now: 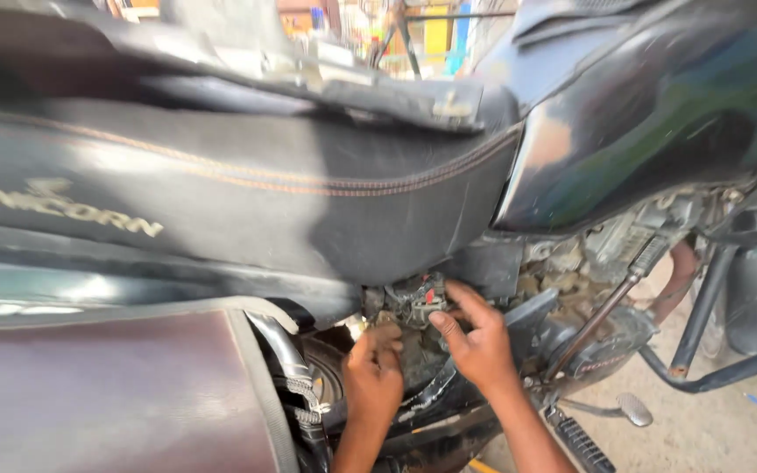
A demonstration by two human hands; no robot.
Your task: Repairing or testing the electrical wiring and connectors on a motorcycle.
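motorcycle wiring cluster, work in progress.
side panel off; left hand (pixel 371 372) grip curled just below wiring cluster (pixel 415 300) under seat (pixel 221 184); right hand (pixel 477 337) pinching its connector; panel not refitted.

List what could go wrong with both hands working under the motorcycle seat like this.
The right hand pinches at a small connector cluster with a red part; tugging could strain its wires. The left hand sits low beside the coiled rear spring, where fingers might get pinched. The seat shades the spot, so a wrong part could be pulled.
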